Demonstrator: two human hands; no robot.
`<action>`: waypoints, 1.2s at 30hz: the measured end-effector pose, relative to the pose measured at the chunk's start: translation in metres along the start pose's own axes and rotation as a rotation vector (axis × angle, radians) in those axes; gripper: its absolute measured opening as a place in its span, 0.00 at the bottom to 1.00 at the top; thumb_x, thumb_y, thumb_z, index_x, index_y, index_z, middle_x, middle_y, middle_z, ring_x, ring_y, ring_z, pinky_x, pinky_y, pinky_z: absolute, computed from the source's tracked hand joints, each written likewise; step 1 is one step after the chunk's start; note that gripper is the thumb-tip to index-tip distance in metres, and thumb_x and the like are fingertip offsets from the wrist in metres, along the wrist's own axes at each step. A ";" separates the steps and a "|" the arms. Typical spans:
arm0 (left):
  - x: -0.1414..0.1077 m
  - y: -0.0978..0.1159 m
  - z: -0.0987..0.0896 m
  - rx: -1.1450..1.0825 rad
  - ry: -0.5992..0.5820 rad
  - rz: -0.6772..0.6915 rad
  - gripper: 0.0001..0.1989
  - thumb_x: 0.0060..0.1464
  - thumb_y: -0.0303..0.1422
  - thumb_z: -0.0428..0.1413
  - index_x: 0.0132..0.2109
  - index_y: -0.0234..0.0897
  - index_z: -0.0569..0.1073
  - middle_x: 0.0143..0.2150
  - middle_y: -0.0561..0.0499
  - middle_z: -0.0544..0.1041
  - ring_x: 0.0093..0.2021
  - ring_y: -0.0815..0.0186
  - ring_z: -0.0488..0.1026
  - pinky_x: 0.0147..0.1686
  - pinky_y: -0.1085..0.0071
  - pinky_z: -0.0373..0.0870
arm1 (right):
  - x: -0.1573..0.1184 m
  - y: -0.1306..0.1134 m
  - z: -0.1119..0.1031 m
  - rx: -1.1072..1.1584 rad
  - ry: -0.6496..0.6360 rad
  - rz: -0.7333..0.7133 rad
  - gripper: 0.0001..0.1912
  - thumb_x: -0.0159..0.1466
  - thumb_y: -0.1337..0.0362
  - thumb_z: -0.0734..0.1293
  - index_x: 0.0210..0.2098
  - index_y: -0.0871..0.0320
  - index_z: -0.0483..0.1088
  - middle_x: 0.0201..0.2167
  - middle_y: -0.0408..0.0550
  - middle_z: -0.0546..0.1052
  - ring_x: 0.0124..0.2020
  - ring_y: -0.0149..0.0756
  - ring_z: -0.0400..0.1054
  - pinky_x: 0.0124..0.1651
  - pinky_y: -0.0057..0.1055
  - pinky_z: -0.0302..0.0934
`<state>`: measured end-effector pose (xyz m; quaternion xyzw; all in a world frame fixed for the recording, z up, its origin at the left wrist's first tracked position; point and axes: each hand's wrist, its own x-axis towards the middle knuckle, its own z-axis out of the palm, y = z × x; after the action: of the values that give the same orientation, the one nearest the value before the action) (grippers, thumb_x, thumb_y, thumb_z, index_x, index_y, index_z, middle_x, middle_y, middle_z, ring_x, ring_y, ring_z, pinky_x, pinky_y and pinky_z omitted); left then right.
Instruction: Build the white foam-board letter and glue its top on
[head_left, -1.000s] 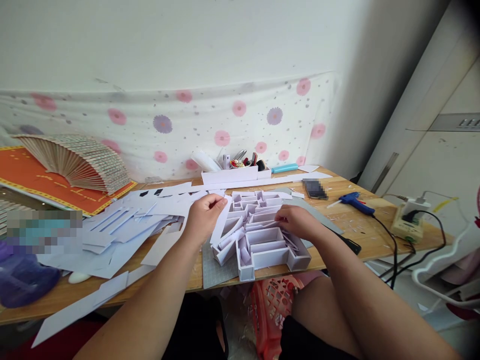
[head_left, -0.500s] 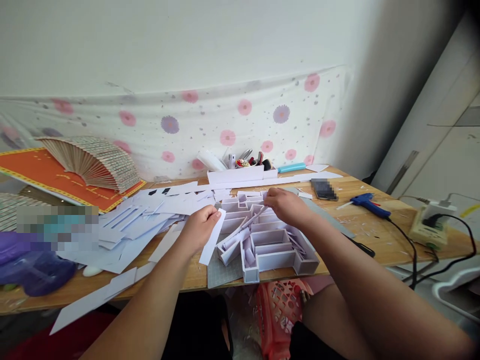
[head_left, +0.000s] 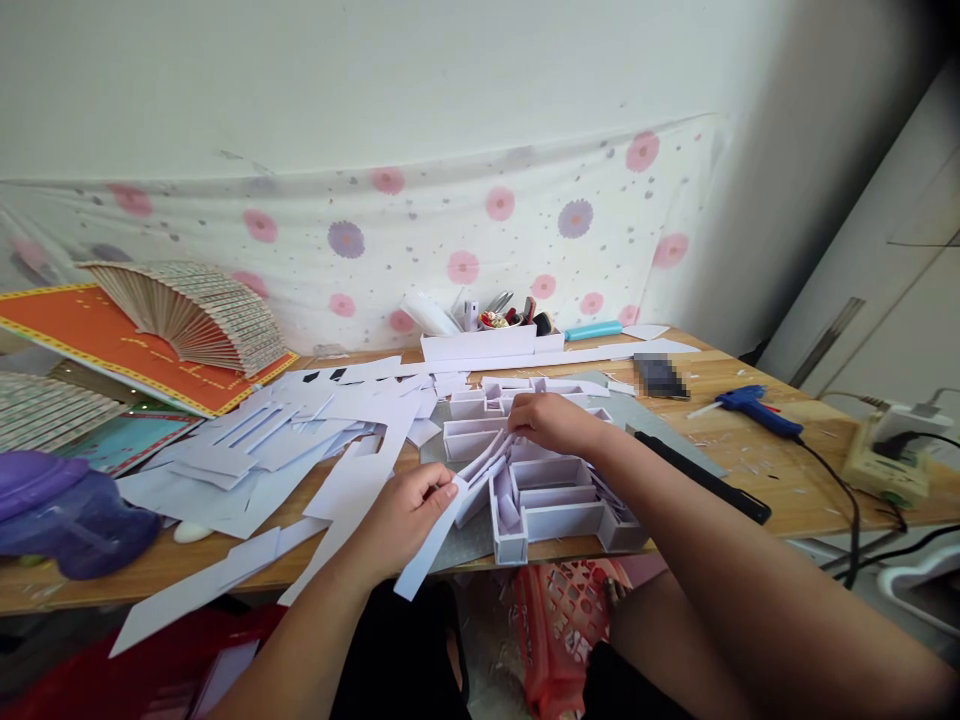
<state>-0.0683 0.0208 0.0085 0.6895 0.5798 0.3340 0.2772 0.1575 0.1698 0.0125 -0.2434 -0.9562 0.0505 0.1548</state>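
My left hand (head_left: 411,515) pinches a narrow white strip (head_left: 429,548) that slants down past the table's front edge. My right hand (head_left: 546,422) is closed with its fingertips at the upper end of several thin white pieces (head_left: 486,462), which lean over a white compartmented structure (head_left: 564,522). Low upright walls divide this structure, and loose scraps lie in some of its compartments. Part of it is hidden behind my right hand and forearm. Beneath it is a grey cutting mat (head_left: 450,548).
White sheets (head_left: 300,425) are heaped on the left, near a purple container (head_left: 71,520) and a folding fan (head_left: 202,315). A blue glue gun (head_left: 757,408), black tool (head_left: 701,475) and power strip (head_left: 885,465) are at right. Behind stands a white holder (head_left: 480,347).
My left hand has moved lower and nearer with its strip. My right hand has shifted left and slightly down, and the thin pieces have moved with it. More of the black tool shows.
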 end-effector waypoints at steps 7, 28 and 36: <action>-0.002 -0.005 0.006 0.182 -0.041 -0.023 0.15 0.60 0.41 0.46 0.34 0.38 0.71 0.31 0.53 0.73 0.34 0.64 0.69 0.35 0.70 0.63 | 0.003 0.003 0.007 0.014 0.033 0.012 0.08 0.58 0.75 0.64 0.30 0.61 0.74 0.32 0.49 0.75 0.33 0.34 0.67 0.37 0.27 0.58; 0.043 0.021 -0.008 0.297 0.179 0.069 0.15 0.58 0.42 0.48 0.28 0.39 0.65 0.22 0.57 0.65 0.26 0.68 0.62 0.28 0.73 0.56 | -0.029 -0.005 -0.025 0.401 0.339 0.233 0.11 0.61 0.67 0.63 0.39 0.57 0.77 0.40 0.49 0.80 0.41 0.38 0.73 0.44 0.34 0.65; 0.096 0.051 0.022 0.543 0.128 0.228 0.13 0.56 0.40 0.51 0.28 0.38 0.69 0.24 0.54 0.71 0.26 0.67 0.65 0.27 0.71 0.53 | -0.032 -0.009 -0.012 0.445 0.415 0.304 0.10 0.59 0.65 0.65 0.38 0.57 0.77 0.36 0.49 0.80 0.36 0.37 0.72 0.40 0.34 0.64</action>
<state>-0.0097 0.1065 0.0470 0.7767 0.5829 0.2386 0.0062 0.1842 0.1463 0.0169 -0.3487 -0.8226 0.2298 0.3860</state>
